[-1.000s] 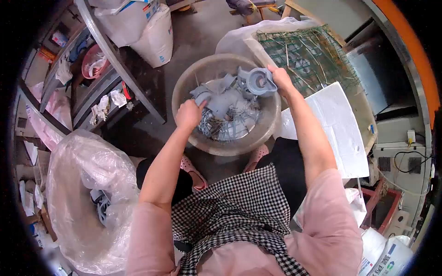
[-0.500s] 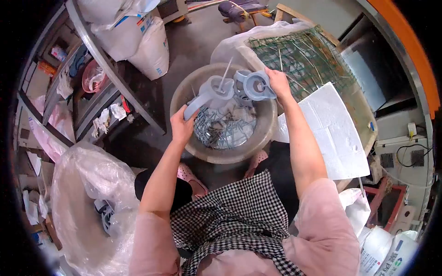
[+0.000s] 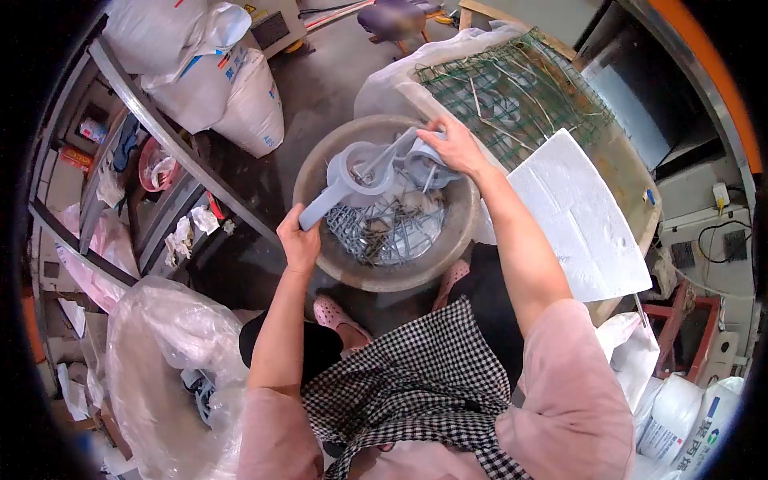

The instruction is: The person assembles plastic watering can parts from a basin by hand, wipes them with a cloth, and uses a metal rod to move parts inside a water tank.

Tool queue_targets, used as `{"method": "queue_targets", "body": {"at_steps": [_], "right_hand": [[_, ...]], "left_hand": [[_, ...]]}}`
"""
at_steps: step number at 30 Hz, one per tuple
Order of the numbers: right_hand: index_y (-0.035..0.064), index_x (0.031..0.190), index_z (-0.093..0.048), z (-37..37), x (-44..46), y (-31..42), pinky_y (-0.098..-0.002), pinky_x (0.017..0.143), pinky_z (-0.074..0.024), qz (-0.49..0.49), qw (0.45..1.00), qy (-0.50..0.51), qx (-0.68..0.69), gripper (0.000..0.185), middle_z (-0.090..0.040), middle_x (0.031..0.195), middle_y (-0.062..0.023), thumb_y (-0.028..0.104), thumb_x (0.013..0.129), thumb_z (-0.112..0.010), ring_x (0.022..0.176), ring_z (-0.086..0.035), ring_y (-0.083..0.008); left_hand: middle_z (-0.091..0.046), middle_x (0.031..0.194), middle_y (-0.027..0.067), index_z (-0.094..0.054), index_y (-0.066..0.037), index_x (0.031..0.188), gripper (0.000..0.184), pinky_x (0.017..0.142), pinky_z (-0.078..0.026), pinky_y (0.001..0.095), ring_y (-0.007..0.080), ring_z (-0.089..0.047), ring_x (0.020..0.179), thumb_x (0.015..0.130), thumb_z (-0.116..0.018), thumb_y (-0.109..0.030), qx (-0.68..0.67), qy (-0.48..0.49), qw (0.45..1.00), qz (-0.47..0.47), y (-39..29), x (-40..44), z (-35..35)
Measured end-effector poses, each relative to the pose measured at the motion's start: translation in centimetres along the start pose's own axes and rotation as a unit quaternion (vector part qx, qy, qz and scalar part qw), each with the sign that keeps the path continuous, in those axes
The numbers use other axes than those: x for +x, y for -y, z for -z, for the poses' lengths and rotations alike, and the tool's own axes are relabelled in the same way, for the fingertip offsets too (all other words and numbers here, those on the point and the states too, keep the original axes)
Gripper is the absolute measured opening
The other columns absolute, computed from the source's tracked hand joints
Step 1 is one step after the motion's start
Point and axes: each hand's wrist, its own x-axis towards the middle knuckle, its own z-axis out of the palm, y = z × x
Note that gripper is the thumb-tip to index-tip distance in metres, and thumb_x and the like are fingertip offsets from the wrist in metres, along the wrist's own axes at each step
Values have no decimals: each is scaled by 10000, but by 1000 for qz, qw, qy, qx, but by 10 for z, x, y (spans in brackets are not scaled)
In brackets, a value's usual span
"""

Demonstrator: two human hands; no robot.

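My left hand (image 3: 300, 242) is closed around the handle of a grey plastic dipper (image 3: 334, 194), whose round cup hangs over a wide basin (image 3: 308, 172). A second grey plastic dipper (image 3: 430, 170) is in my right hand (image 3: 454, 149), with the fingers pinched at its upper edge. A grey strip slants from my right fingers toward the first cup; whether it belongs to the second dipper I cannot tell. Below both pieces, the basin holds a heap of thin grey plastic sticks (image 3: 388, 232). My fingertips are partly hidden.
Right of the basin stands a large tub (image 3: 640, 232) with green mesh (image 3: 520, 96) and a white foam sheet (image 3: 580, 224) on it. At left are a metal rack (image 3: 172, 136), white sacks (image 3: 248, 104) and a plastic-lined container (image 3: 172, 352) with grey pieces inside.
My left hand has moved slightly left and down with its dipper. My right hand has moved left, and its dipper has tilted. The whole view has shifted a little.
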Motion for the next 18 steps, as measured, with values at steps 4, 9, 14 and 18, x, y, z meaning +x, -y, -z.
{"method": "queue_targets", "body": {"at_steps": [4,9,14,18], "right_hand": [[99,1129,-610,-6,-6,10,-312,822,-437,49,991,109,65,385,-638,1057,-80,343,834,-652,954,-568,-210],[89,1043,-635,-24,-7,17,-362,757,-462,-2,974,198,111,343,-652,1019,-103,365,840,-635,859,-604,-263],[158,969,-665,-28,-13,20,-447,764,-475,67,980,155,-104,400,-656,938,-142,515,840,-541,912,-600,-346],[160,926,-661,-15,-8,14,-467,717,-478,80,984,63,-147,336,-659,848,-141,467,838,-554,842,-616,-352]], "left_hand": [[-337,626,125,-403,11,706,205,524,-342,295,207,-337,562,726,-606,34,53,4,997,-48,8,1,2],[-342,624,156,-356,-7,669,238,514,-346,343,317,-402,549,683,-590,34,92,18,991,-99,5,2,2],[-481,620,116,-448,-56,665,231,524,-389,400,316,-521,585,744,-658,-110,251,30,947,-198,1,10,11],[-504,625,104,-503,-86,696,191,533,-409,400,302,-540,592,783,-650,-171,360,70,912,-185,14,9,25]]}}
